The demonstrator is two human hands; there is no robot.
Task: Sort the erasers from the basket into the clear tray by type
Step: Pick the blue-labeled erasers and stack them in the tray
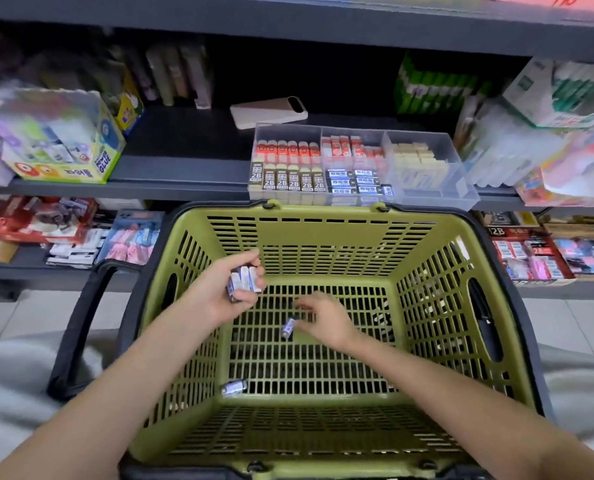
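A green slatted basket (437,306) fills the lower middle of the view. My left hand (226,292) hovers inside it, closed around several blue-and-white erasers (241,280). My right hand (323,318) is low over the basket floor, its fingertips pinching one blue-and-white eraser (288,328). Another blue-and-white eraser (233,388) lies loose on the floor near the front left corner. On the shelf behind stands the clear tray (461,188), with rows of orange, 2B, blue and cream erasers in its compartments.
A beige phone-like slab (269,112) lies behind the tray. A glue box (63,140) sits on the shelf at left, and stacked stationery packs (548,140) crowd the right. Lower shelves hold more packaged goods. The basket's black handle (80,323) hangs at left.
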